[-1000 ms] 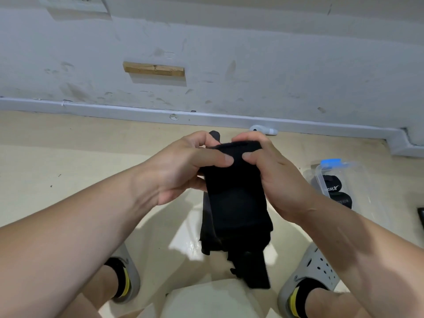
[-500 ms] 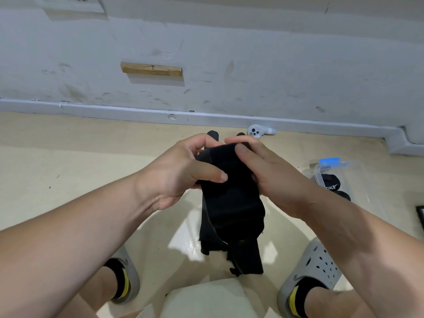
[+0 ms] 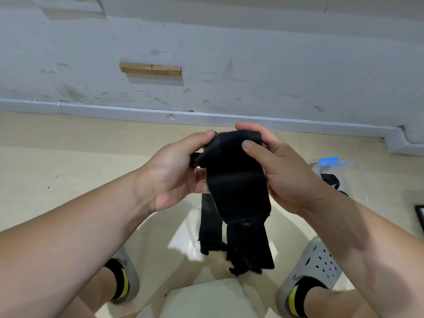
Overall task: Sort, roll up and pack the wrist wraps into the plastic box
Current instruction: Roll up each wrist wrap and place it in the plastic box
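Both hands curl round a black wrist wrap (image 3: 236,180) at the centre of the frame: the left hand (image 3: 174,177) grips its left edge, and the right hand (image 3: 282,173) pinches its top, thumb in front. Its loose ends hang down between two grey clogs. At right, on the beige floor (image 3: 68,161), the clear plastic box (image 3: 344,177) holds dark rolls.

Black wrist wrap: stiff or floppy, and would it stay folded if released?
Probably floppy: below the left hand and right hand, the black wrist wrap hangs limp in tails. Likely light: fingers alone hold it up. Released, its fold would probably slump open.
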